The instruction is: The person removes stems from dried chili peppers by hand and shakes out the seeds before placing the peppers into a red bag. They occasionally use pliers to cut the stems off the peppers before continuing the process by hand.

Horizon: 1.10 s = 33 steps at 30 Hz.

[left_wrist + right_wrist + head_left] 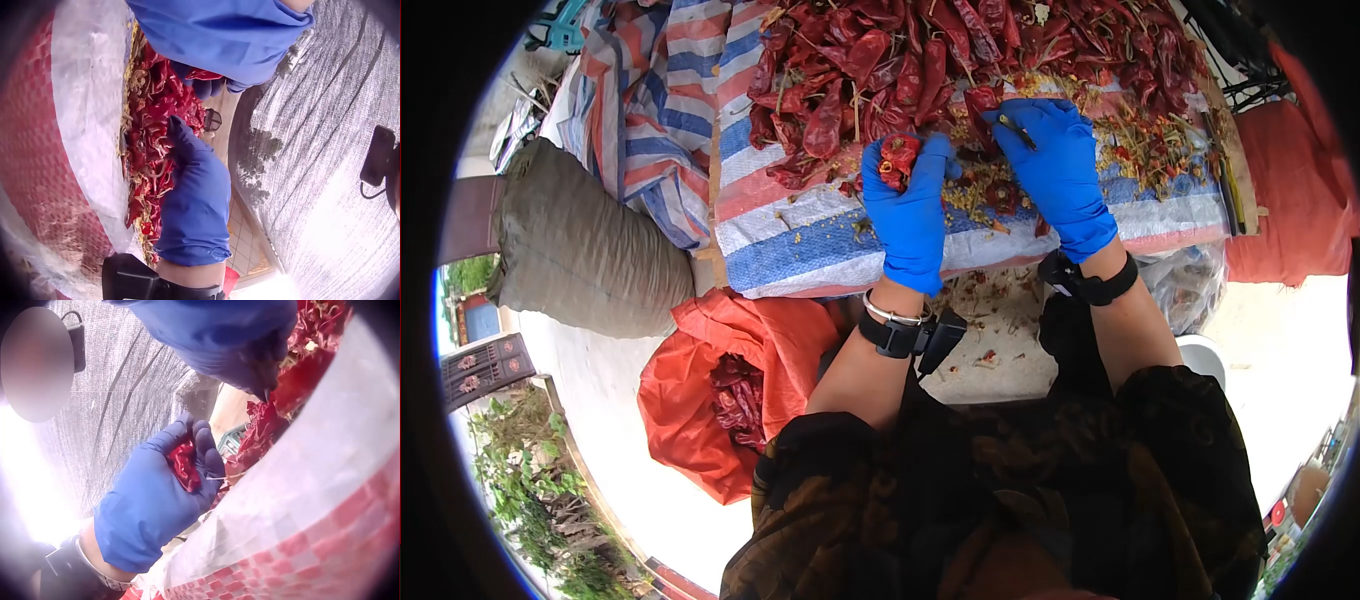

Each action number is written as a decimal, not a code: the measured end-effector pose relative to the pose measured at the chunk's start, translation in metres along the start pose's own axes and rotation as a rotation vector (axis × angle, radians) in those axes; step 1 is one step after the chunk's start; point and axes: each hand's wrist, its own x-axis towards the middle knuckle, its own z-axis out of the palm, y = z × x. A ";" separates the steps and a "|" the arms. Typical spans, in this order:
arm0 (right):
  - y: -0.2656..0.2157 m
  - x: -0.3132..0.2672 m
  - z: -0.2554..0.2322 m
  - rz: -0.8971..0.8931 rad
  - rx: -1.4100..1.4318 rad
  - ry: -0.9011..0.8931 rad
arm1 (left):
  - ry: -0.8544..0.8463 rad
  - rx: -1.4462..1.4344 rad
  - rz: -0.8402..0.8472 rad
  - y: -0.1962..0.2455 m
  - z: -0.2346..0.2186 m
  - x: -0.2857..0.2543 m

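Note:
My left hand, in a blue glove, curls around one or more crumpled dried red chili peppers; the right wrist view shows the red skin between thumb and fingers. My right hand, also gloved in blue, is bent over the front edge of the pile, fingertips pinching at a dried chili pepper. A short dark greenish, stem-like piece lies against that glove. Between and beyond the hands spreads a heap of dried red chili peppers. Part of the right fingers is hidden in the right wrist view.
A striped woven sheet covers the work surface, strewn with yellow seeds and a pile of stems at right. An orange sack holding red peppers stands open at lower left. A full grey-brown sack stands left, a red sack right.

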 end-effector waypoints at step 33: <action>-0.020 0.003 -0.025 0.071 0.992 -0.317 | -0.109 -0.119 -0.110 -0.003 0.001 -0.001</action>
